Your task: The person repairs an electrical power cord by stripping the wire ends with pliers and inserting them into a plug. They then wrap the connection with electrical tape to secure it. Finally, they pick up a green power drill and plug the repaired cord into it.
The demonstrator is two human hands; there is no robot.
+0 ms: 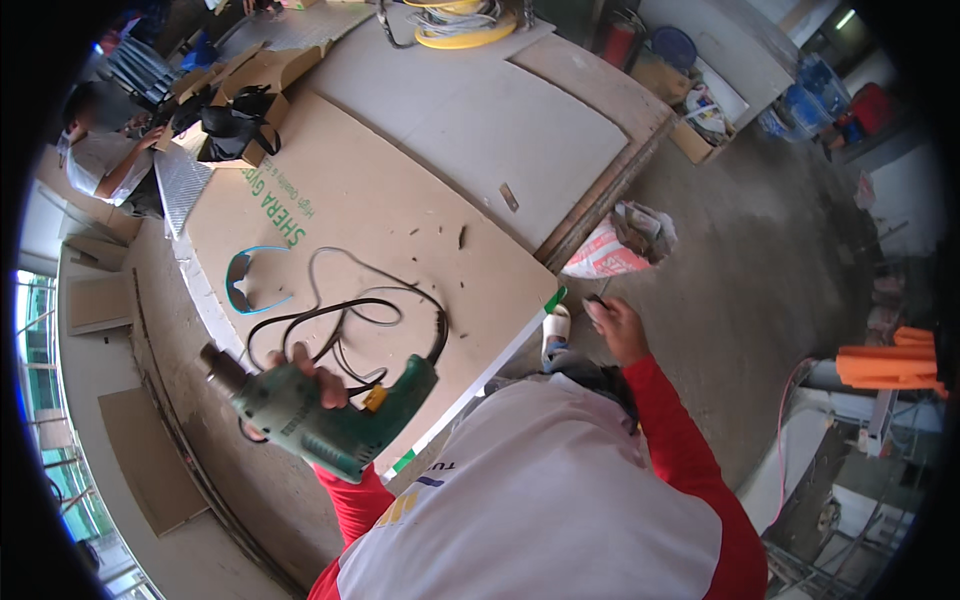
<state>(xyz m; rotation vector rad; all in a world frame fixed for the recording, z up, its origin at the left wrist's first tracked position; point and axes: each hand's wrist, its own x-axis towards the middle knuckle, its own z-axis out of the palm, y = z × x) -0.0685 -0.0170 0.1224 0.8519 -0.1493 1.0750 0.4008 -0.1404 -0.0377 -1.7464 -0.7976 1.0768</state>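
Note:
A green power drill (300,418) with a metal chuck is in my left hand (318,378), whose fingers wrap over its body. The chuck points to the left, and a yellow piece shows near the handle. From the handle a black power cord (375,302) runs in loose loops over the gypsum board (400,215) below. My right hand (622,332) is out past the board's right edge, closed around a small dark object that I cannot make out. Blue-framed sunglasses (240,282) lie on the board beyond the drill.
Grey board (480,110) lies farther back under a yellow cable coil (465,25). Cardboard boxes with black bags (235,130) stand far left, beside a person (105,155). A sack (625,242) of debris stands on the floor (740,260) to the right. Small scraps dot the board.

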